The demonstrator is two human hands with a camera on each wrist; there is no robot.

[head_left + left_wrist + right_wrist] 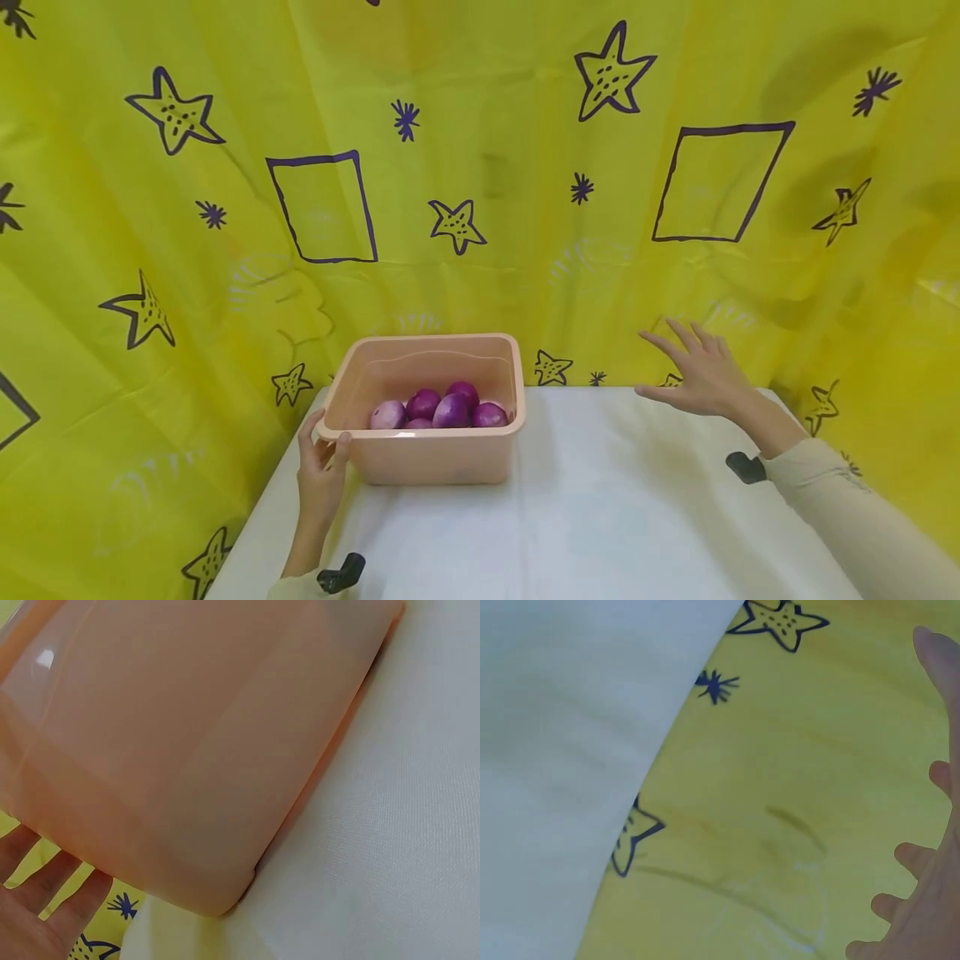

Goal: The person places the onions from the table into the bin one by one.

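A peach plastic basin, rectangular with a rolled rim, stands at the far left part of the table. Several purple onions lie inside, their lower parts hidden by the front wall. My left hand grips the basin's front left corner, thumb at the front rim and fingers along the left side. In the left wrist view, fingertips meet the basin's edge, and its wall fills much of the picture. Over the right side of the table my right hand is raised, fingers spread, holding nothing and well apart from the basin.
A white table runs back to a yellow curtain printed with stars and squares. The curtain also hangs along the left and right sides. Dark straps sit at both wrists.
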